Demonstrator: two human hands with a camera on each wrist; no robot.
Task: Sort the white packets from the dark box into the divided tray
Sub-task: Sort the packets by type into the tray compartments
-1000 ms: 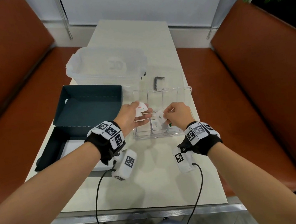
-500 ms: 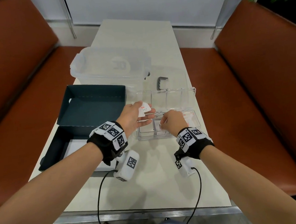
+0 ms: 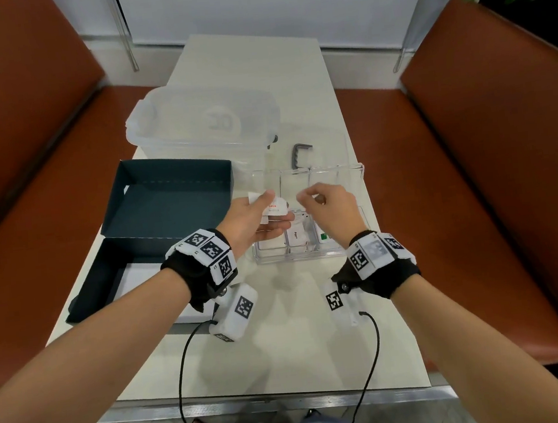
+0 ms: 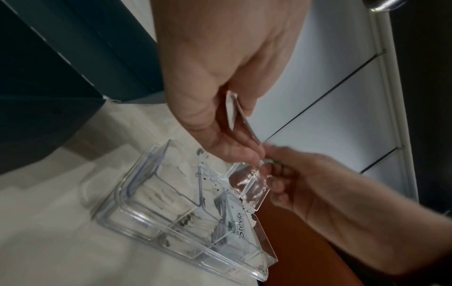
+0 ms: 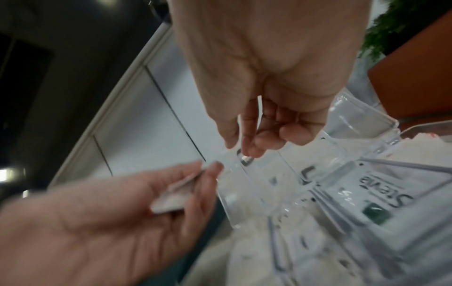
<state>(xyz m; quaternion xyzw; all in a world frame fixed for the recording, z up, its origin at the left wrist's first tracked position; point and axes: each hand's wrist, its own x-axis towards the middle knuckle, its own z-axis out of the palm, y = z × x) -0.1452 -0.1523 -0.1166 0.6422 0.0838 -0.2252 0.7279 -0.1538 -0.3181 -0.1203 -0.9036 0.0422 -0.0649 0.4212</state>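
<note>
My left hand [image 3: 264, 218] grips a small stack of white packets [image 3: 277, 208] between thumb and fingers, above the left side of the clear divided tray [image 3: 335, 171]. My right hand [image 3: 303, 198] hovers over the tray beside that stack, fingers curled. In the right wrist view its thumb and fingers [image 5: 252, 151] stand slightly apart with nothing between them, a short way from the packets [image 5: 168, 199]. Packets lie in the tray's near compartments [image 3: 297, 237], one marked Stevia [image 5: 381, 195]. The dark box [image 3: 166, 202] lies open at the left, with something white in its base [image 3: 140, 277].
A clear lidded storage bin [image 3: 203, 123] stands behind the box and tray. A small dark bracket [image 3: 301, 154] lies behind the tray. Orange benches [image 3: 509, 187] flank the narrow table. Cables hang over the table's front edge [image 3: 256, 399].
My right hand carried a packet down into the tray's near row and has come back up beside the stack without it. The left hand has hardly moved.
</note>
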